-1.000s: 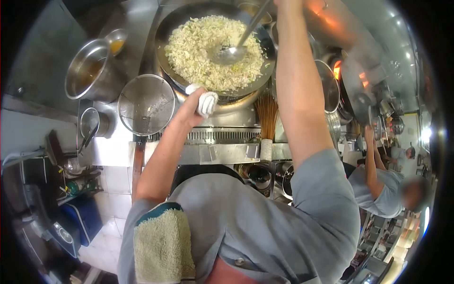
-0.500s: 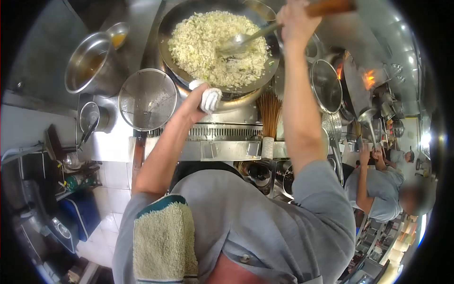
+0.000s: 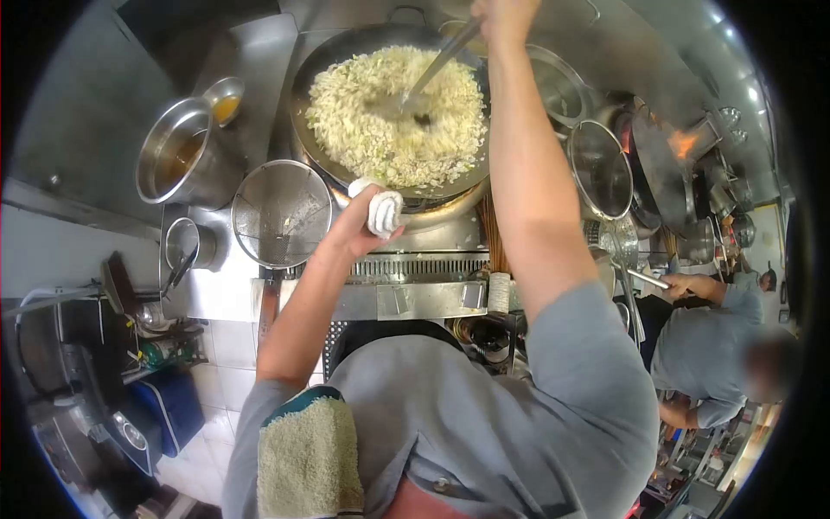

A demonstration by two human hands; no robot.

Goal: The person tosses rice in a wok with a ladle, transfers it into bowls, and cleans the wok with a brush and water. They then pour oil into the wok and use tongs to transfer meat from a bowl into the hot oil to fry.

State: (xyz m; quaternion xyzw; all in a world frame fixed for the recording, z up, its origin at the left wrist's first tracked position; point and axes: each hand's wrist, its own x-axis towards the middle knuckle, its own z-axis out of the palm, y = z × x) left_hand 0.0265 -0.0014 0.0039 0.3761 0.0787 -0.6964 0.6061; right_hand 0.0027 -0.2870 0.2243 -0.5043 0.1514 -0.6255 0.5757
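Metal pot (image 3: 214, 177): left of the wok (image 3: 304, 91), brown liquid inside. Small bowl (image 3: 223, 90) of yellow stuff right by it, can't tell if they touch.
Round strainer (image 3: 281, 216): between the pot and the left forearm (image 3: 298, 320), handle toward the person.
Small cup (image 3: 205, 248): just left of that strainer, something dark-handled in it.
Bamboo brush (image 3: 499, 294): near right side of the wok, wrapped handle toward the person, bristles partly behind the right forearm (image 3: 527, 130).
Off to the right: second strainer (image 3: 603, 170), orange flame (image 3: 683, 143), plus a co-worker (image 3: 709, 337) holding a metal handle.
In the way: right forearm, it covers the wok's right edge.
Wok: straight ahead, loaded with pale rice-like food (image 3: 398, 156).
Ladle (image 3: 448, 57): head's in the food around mid-wok, super blurry. Long axis runs diagonally, working end pointing near-left, shaft going up far-right.
Left hand (image 3: 356, 227): wrapped round a white cloth (image 3: 386, 214) at the near rim; can't tell if it's got the rim too.
Right hand (image 3: 508, 17): clenched on the ladle's shaft.
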